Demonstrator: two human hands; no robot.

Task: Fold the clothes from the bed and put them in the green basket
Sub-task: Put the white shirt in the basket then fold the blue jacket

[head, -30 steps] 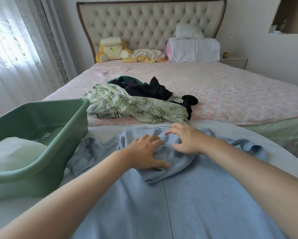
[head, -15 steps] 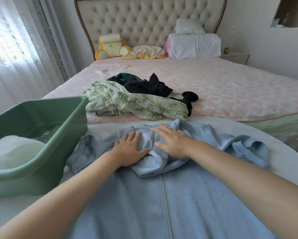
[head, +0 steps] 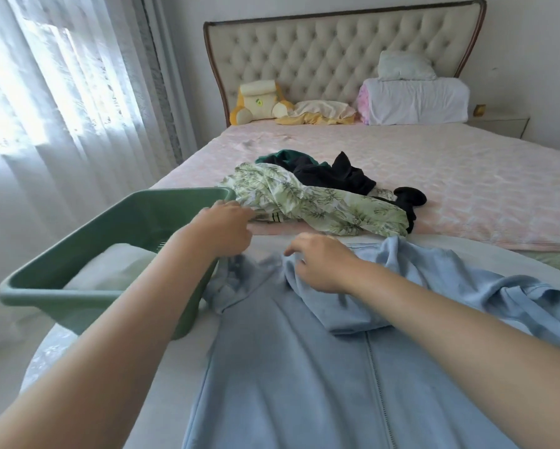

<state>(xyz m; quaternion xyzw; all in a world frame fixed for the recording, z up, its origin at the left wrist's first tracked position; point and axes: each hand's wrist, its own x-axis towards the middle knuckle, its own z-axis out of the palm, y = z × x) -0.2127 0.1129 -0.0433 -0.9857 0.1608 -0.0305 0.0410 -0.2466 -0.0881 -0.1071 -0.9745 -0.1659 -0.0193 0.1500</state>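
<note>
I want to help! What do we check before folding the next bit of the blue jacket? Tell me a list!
1. Blue jacket lies zipper-up: ok.
2. Right hand grips the hood: ok.
3. Left hand holds the left sleeve: cannot tell, its fingertips are hidden.
4. Sleeves lie flat: not ok, both are bunched.
5. Green basket has room: ok, only a white cloth shows inside.
6. Bed pile finished: not ok, the leaf-print garment and dark clothes are unfolded.
</note>
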